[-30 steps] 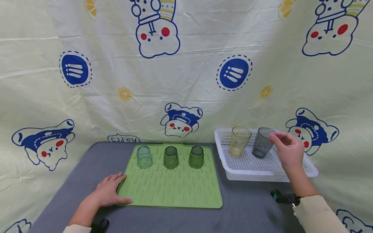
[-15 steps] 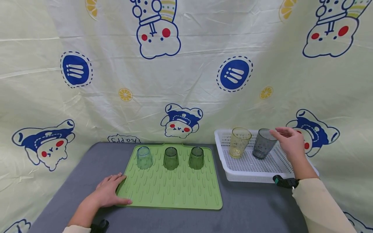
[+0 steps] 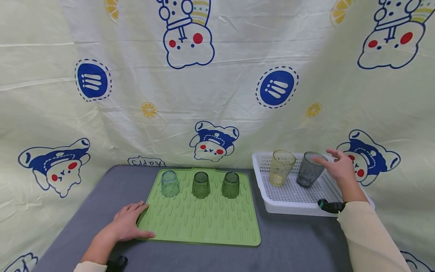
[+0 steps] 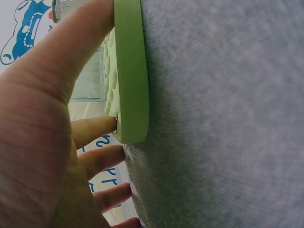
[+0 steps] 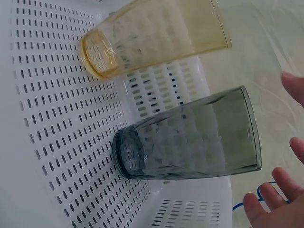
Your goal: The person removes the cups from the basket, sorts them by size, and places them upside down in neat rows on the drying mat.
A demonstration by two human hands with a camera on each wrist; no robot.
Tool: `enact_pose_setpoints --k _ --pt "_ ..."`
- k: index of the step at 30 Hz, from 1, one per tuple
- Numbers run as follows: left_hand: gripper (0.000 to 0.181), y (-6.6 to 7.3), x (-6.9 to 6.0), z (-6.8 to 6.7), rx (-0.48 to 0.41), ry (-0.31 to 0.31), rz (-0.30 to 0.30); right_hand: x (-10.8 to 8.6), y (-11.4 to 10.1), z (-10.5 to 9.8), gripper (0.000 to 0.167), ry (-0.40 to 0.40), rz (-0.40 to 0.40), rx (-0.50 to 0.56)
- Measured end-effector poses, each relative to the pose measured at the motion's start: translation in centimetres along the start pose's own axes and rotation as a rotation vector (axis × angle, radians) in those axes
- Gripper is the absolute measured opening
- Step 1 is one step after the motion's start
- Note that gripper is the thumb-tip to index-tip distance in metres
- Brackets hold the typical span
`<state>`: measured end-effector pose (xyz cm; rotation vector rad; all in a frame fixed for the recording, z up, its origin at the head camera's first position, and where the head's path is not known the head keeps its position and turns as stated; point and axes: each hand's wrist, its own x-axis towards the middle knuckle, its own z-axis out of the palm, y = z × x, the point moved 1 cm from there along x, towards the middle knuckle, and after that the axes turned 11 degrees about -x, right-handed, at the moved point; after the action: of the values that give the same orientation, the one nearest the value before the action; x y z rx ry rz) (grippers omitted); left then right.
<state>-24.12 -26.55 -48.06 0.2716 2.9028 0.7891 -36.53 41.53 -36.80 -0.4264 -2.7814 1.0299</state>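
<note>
A grey tumbler [image 3: 310, 170] stands upright in the white basket [image 3: 299, 208] at the right, beside a yellow tumbler [image 3: 280, 168]. My right hand [image 3: 341, 170] hovers at the rim of the grey tumbler, thumb and fingers spread apart. In the right wrist view, a gap shows between its fingertips [image 5: 251, 202] and the glass. At the left, my left hand [image 3: 125, 223] rests on the near left corner of the green ribbed mat [image 3: 204, 223]. Its thumb and index finger touch the mat, while the other fingers reach the grey cloth.
Along the mat's far edge, a bluish glass [image 3: 170, 184] and two dark green glasses [image 3: 201, 185] stand upside down in a row. A grey cloth [image 3: 285, 241] covers the table. Behind it hangs a printed curtain [image 3: 224, 90].
My right hand has risen slightly and shifted over the grey tumbler's rim, its thumb and fingers spreading from close together. The left hand and the glasses have stayed put.
</note>
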Motion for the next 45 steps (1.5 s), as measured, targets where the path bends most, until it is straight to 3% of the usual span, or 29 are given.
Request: enact_pose_setpoints --k 8,22,32,39,45 --pt "0.112 0.0 -0.1 0.1 0.000 0.012 0.011 1.1 0.9 0.1 0.120 -0.097 -0.009 -0.001" --pt "0.106 0.2 -0.2 -0.1 -0.020 0.029 0.026 2.2 2.8 1.4 0.135 -0.179 0.069 0.072" --pt "0.098 1.8 0.0 1.0 -0.058 0.194 0.177 3.2 4.0 1.8 0.142 -0.218 0.106 0.122" --pt "0.087 3.1 0.1 2.0 -0.200 0.274 0.233 3.3 4.0 2.2 0.128 -0.277 0.066 0.162" --pt "0.080 4.4 0.3 2.8 -0.285 0.328 0.282 3.2 4.0 2.4 0.129 -0.312 0.101 0.174"
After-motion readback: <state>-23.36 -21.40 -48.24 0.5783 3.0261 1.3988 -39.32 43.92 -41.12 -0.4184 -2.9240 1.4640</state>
